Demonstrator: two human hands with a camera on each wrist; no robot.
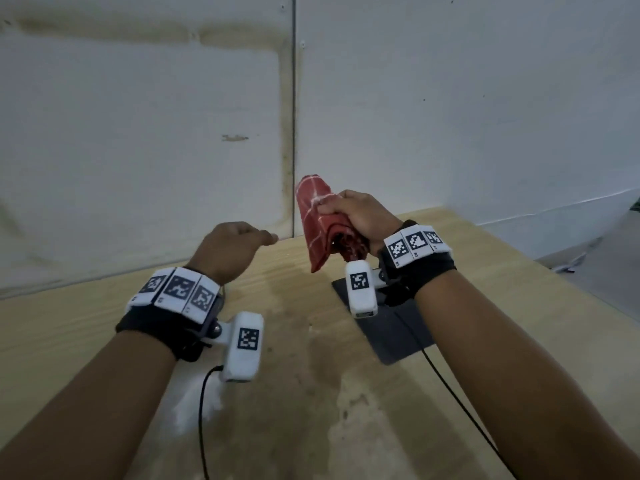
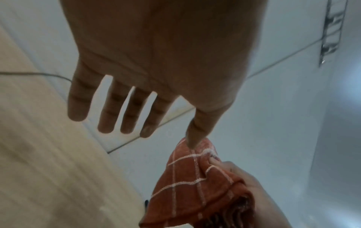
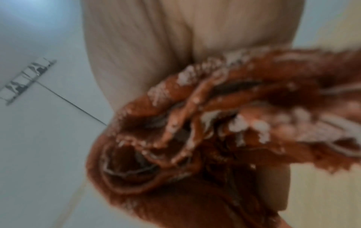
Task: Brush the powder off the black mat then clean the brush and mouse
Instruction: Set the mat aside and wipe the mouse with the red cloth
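Cloth [image 1: 317, 220]: red checked towel with white lines, bunched and held upright above the desk; soft, light and limp — judged to fold and droop wherever it is not supported.
Cloth, underside [image 3: 205, 131]: white powder is seen clinging in clumps to the folds; it is likely to be shed if the cloth is shaken or squeezed.
Right hand [image 1: 360, 216]: clenched round the gathered middle of the cloth, thumb pressed on the fabric; grasp judged secure.
Left hand [image 1: 230, 249]: holds nothing; in the left wrist view the fingers [image 2: 109, 111] are extended and spread, the thumb tip reaching toward the top of the cloth — contact cannot be told.
Black mat [image 1: 391, 332]: flat on the desk below the right wrist, partly hidden by it; thin and flexible by appearance, best pinned at an edge while being wiped.
Powder [image 1: 194, 403]: a white patch is left on the desk near the left forearm, well apart from the mat; loose, easily smeared.
Desk [image 1: 294, 393]: pale wood, stained in places.
Brush and mouse: not seen in any view.
Best hold on cloth: a free corner, taken by the left hand, so that a clean face can be spread — a judgement only.
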